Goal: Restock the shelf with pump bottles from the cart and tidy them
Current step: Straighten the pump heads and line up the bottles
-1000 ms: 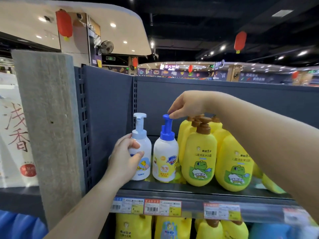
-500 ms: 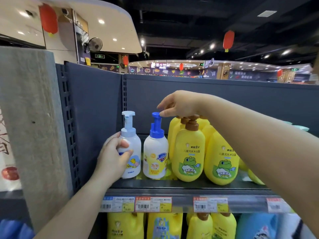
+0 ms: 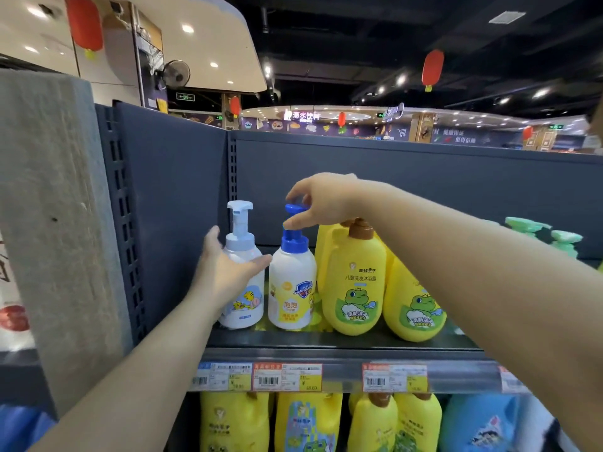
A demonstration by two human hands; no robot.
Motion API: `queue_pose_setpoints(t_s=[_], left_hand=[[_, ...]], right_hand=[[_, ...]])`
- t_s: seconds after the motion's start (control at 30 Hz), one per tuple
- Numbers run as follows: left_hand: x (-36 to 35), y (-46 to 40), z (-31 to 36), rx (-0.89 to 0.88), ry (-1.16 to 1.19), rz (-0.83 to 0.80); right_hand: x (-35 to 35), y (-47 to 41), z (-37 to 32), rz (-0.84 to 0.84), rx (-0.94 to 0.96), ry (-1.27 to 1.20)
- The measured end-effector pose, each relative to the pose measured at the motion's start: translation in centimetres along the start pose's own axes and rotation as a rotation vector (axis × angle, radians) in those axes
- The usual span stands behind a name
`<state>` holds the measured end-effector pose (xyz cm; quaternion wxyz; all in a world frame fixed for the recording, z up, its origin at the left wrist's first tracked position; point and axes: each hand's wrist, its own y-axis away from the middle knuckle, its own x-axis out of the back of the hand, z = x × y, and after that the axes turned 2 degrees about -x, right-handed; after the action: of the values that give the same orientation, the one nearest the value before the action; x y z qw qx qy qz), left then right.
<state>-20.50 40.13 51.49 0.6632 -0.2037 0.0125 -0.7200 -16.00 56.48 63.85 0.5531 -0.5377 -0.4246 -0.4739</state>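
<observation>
Since the earlier frame the left hand has loosened from the pale-blue-pump bottle; its fingers now lie spread against the smooth white body, not clenched. The right hand pinches the glossy blue pump head of the blue-pump bottle. Both rounded plastic bottles stand upright, just beside each other, at the shelf left end, beside yellow frog bottles.

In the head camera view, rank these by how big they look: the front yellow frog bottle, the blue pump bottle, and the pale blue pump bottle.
1. front yellow frog bottle, widest and bulkiest.
2 and 3. blue pump bottle and pale blue pump bottle: they look about alike, and the left hand covers part of the pale one, so I won't rank them.
</observation>
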Motion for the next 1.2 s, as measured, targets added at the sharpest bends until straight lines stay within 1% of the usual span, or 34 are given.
queue_pose_setpoints(t_s=[0.03, 0.1, 0.27, 0.4, 0.6, 0.83, 0.87, 0.93, 1.0, 1.07, 1.13, 1.2], left_hand=[[0.0, -0.2, -0.1, 0.006, -0.035, -0.039], [0.3, -0.3, -0.5, -0.024, -0.103, -0.037], [0.9, 0.5, -1.2, -0.029, -0.07, -0.006], [1.1, 0.7, -1.3, -0.026, -0.054, -0.005], [1.1, 0.9, -0.9, -0.009, -0.065, 0.002], [0.8, 0.9, -1.3, 0.013, -0.01, -0.017], [0.8, 1.1, -1.3, 0.016, 0.01, -0.023], [0.9, 2.1, -1.1, 0.015, 0.054, -0.018], [0.9, 3.9, -0.9, -0.05, 0.08, 0.039], [0.6, 6.1, -0.1, -0.178, 0.087, 0.162], [-0.1, 7.5, 1.3, -0.309, 0.132, 0.247], [-1.6, 8.2, 3.3, -0.424, 0.091, 0.251]], right_hand=[[-0.2, -0.5, -0.2, 0.01, 0.004, 0.01], [-0.3, -0.8, -0.3, 0.045, 0.013, 0.014], [0.3, -0.2, 0.0, 0.04, 0.059, -0.012], [0.5, 0.3, -0.2, 0.04, 0.094, 0.015], [0.5, 0.7, -0.2, 0.007, 0.085, -0.06], [0.8, 1.8, 0.1, -0.022, 0.06, -0.043], [1.5, 2.4, 0.4, -0.011, 0.046, -0.071], [3.5, 4.1, 1.7, 0.073, 0.006, -0.15], [6.1, 6.2, 4.1, 0.204, -0.058, -0.237], [8.0, 8.5, 6.9, 0.311, -0.145, -0.3], [8.3, 10.5, 9.4, 0.309, -0.224, -0.261], [7.4, 11.7, 11.4, 0.202, -0.276, -0.177]])
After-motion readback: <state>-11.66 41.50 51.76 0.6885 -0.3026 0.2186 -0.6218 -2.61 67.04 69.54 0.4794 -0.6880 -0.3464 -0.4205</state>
